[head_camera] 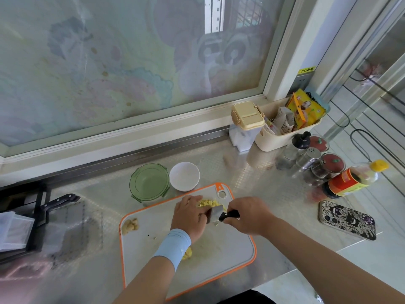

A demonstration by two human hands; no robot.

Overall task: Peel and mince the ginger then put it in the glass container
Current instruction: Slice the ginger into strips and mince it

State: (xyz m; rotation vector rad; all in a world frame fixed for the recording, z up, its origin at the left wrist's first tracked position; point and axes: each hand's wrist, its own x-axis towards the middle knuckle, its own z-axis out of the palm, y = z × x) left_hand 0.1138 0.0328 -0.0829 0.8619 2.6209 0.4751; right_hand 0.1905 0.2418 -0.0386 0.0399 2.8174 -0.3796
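One slip away from a nicked knuckle: gripping the knife (221,215) in the right hand (247,216), bunching the ginger strips (210,203) under the curled left hand (189,212) beside the blade, mid-frame on the cutting board (153,249); leaving the glass container (150,183) lidded, upper left of it.

The cutting board (153,249) lies on the counter (274,194), near its front edge. Behind the board stands the glass container (149,183), with a bowl (184,176) just beside it on the right. On the board, the cut ginger (208,203) lies at the back with the knife (215,213) against it, and peel scraps (129,226) lie at the left edge. A phone (347,219) lies well to the right, with a bottle (350,179) behind it.
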